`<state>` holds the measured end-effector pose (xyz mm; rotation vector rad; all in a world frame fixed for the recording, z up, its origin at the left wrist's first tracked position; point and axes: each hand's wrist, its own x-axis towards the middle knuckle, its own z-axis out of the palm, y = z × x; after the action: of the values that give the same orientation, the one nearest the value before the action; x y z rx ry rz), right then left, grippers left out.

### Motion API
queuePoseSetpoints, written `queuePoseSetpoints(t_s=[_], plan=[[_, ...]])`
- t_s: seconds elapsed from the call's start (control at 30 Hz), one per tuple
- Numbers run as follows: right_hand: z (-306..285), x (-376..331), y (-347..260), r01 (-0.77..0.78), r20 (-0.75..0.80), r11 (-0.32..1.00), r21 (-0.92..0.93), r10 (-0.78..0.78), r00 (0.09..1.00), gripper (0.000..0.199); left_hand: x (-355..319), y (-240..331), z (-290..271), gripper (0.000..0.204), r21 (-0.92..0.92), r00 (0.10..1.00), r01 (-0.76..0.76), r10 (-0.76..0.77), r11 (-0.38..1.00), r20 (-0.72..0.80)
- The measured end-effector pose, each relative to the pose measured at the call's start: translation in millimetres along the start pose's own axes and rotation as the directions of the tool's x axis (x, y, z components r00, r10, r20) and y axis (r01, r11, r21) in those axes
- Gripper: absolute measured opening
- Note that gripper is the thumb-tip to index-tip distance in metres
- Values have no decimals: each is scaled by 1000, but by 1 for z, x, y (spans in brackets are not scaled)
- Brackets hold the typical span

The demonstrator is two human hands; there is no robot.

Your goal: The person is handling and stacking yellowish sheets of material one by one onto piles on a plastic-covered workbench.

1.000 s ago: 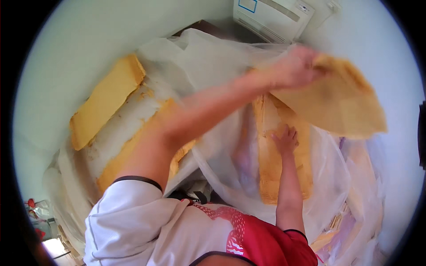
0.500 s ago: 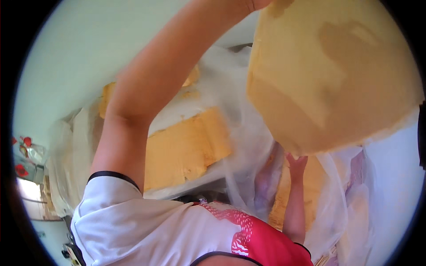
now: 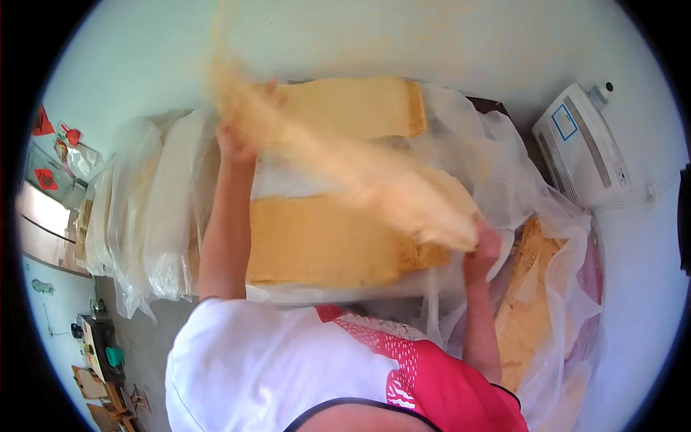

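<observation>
gripping a blurred tan sheet, both hands hover over plastic-wrapped tan stacks.

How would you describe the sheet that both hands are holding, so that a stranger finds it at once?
Start at the long stack wrapped in clear plastic across the middle of the picture. Above it, a thin tan sheet stretches between the left hand and the right hand. Unlike the flat, sharp tan sheets in the stack, it is lifted in the air and blurred.

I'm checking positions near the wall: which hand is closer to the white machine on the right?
Right. The right hand grips the tan sheet below-left of the white machine; the left hand is far across the stacks.
</observation>
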<state>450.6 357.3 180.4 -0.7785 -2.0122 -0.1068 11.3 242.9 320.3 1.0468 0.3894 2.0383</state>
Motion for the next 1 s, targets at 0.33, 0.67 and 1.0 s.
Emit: queuePoseSetpoints(t_s=[0.33, 0.67, 1.0], plan=[[105, -176, -56, 264, 836, 942, -209, 32, 547, 56, -371, -1, -167, 47, -349, 385, 360, -479, 865, -789], [137, -98, -195, -82, 873, 910, 407, -361, 328, 79, -353, 1, -153, 37, -519, 391, 320, -610, 792, -689], [197, -88, -300, -479, 865, 765, 431, -198, 462, 55, -322, -21, -130, 34, -250, 393, 678, -629, 691, -671]])
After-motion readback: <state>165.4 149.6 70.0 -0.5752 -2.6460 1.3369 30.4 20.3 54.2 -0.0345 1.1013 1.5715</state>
